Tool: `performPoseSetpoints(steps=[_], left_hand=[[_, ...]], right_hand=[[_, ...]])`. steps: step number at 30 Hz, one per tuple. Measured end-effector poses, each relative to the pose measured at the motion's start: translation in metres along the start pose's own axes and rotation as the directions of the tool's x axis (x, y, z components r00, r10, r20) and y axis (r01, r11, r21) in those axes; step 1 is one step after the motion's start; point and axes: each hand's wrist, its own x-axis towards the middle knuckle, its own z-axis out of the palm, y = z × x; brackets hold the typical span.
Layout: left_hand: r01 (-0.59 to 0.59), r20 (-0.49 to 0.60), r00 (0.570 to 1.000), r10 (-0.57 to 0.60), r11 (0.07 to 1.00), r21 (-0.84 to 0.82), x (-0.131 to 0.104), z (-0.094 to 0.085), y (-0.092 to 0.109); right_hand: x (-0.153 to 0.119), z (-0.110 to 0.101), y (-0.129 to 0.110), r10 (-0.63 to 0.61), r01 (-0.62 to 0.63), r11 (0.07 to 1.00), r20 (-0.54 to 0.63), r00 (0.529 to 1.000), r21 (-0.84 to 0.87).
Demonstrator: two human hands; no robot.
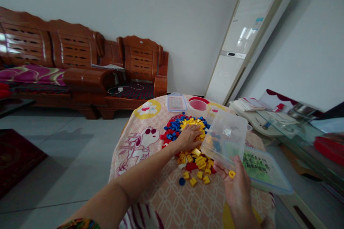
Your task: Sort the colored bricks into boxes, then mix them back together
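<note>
A heap of small plastic building blocks (174,131) in blue, yellow and red lies on the round table. My left hand (188,136) reaches into the yellow blocks, back up and fingers stretched out; what is under the palm is hidden. To its right, my right hand (238,182) grips the near edge of a clear plastic box (232,125), which is tilted over the heap's right side. Some blue and yellow shows through the box wall. A yellow ring-shaped piece (232,174) rests at the fingers of that hand. Loose yellow blocks (193,181) and a blue round piece (182,181) lie nearer me.
A clear lid with a green sheet (259,168) lies at the right of the patterned tablecloth (188,207). Farther back are a small lidded container (176,103) and a round pink-and-white tub (198,105). A glass-topped stand (292,139) is at the right, a wooden sofa (77,50) behind.
</note>
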Motion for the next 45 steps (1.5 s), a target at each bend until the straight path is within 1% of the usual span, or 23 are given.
performPoseSetpoints(steps=[3,6,9,11,14,16,17,18,19,21,23,25,27,29,30,32,34,36,37,39,42,45], left_hand=[[0.054,-0.006,0.999,-0.054,0.998,0.028,-0.009,-0.006,-0.006],[0.106,-0.042,0.994,-0.105,0.994,0.037,-0.022,-0.015,-0.016],[0.119,-0.069,0.991,-0.117,0.993,0.017,-0.033,-0.023,-0.027],[0.115,-0.078,0.990,-0.116,0.993,-0.016,-0.039,-0.027,-0.030],[0.158,-0.158,0.972,-0.173,0.982,-0.103,-0.041,-0.033,-0.026],[0.212,-0.220,0.939,-0.263,0.950,-0.231,-0.039,-0.039,-0.017],[0.236,-0.220,0.923,-0.315,0.917,-0.321,-0.038,-0.042,-0.011],[0.255,-0.188,0.914,-0.361,0.868,-0.427,-0.035,-0.045,-0.005],[0.270,-0.128,0.909,-0.396,0.796,-0.542,-0.033,-0.047,0.000],[0.304,0.035,0.905,-0.424,0.587,-0.750,-0.031,-0.051,0.009],[0.334,0.174,0.892,-0.417,0.348,-0.876,-0.032,-0.053,0.014],[0.355,0.270,0.876,-0.400,0.153,-0.922,-0.036,-0.053,0.016],[0.381,0.349,0.871,-0.345,0.027,-0.924,-0.042,-0.053,0.018],[0.400,0.394,0.874,-0.283,-0.039,-0.916,-0.049,-0.052,0.021],[0.397,0.397,0.878,-0.268,-0.058,-0.916,-0.051,-0.052,0.024],[0.358,0.368,0.887,-0.280,-0.089,-0.929,-0.053,-0.055,0.030],[0.302,0.321,0.892,-0.319,-0.108,-0.947,-0.053,-0.060,0.034],[0.244,0.262,0.898,-0.355,-0.093,-0.965,-0.049,-0.067,0.037],[0.214,0.224,0.901,-0.370,-0.068,-0.974,-0.047,-0.071,0.036],[0.157,0.139,0.907,-0.399,0.013,-0.988,-0.043,-0.077,0.033],[0.094,0.027,0.904,-0.428,0.138,-0.986,-0.038,-0.084,0.028],[0.070,-0.033,0.906,-0.421,0.226,-0.972,-0.034,-0.087,0.026]], right_hand=[[0.003,0.000,-0.001,0.016,-0.016,1.000,0.005,1.000,0.007],[0.004,0.002,0.001,0.023,-0.024,1.000,0.030,0.999,0.015],[0.003,0.006,0.005,0.037,-0.038,0.999,0.049,0.998,0.018],[0.004,0.008,0.009,0.040,-0.041,0.999,0.059,0.997,0.009],[0.005,0.011,0.015,0.028,-0.026,0.999,0.094,0.995,-0.025],[0.005,0.013,0.018,0.017,-0.011,0.999,0.122,0.992,-0.047],[0.005,0.013,0.019,0.017,-0.010,0.999,0.140,0.990,-0.049],[0.004,0.014,0.020,0.022,-0.015,0.999,0.159,0.987,-0.043],[0.004,0.015,0.021,0.035,-0.030,0.999,0.178,0.983,-0.032],[0.003,0.016,0.021,0.070,-0.072,0.997,0.216,0.974,0.002],[0.004,0.016,0.020,0.115,-0.130,0.991,0.256,0.960,0.041],[0.005,0.016,0.018,0.152,-0.181,0.981,0.291,0.944,0.074],[0.008,0.015,0.018,0.173,-0.212,0.973,0.315,0.933,0.092],[0.009,0.014,0.017,0.175,-0.217,0.972,0.328,0.928,0.095],[0.009,0.014,0.018,0.178,-0.219,0.972,0.337,0.925,0.089],[0.009,0.014,0.020,0.193,-0.230,0.971,0.359,0.913,0.065],[0.009,0.014,0.023,0.206,-0.237,0.971,0.383,0.901,0.035],[0.009,0.015,0.027,0.191,-0.213,0.977,0.392,0.900,0.013],[0.009,0.015,0.029,0.168,-0.186,0.983,0.391,0.905,0.007],[0.009,0.014,0.030,0.103,-0.111,0.994,0.400,0.911,-0.004],[0.010,0.014,0.027,0.020,-0.003,0.999,0.462,0.887,-0.037],[0.010,0.013,0.024,-0.038,0.087,0.993,0.502,0.864,-0.075]])
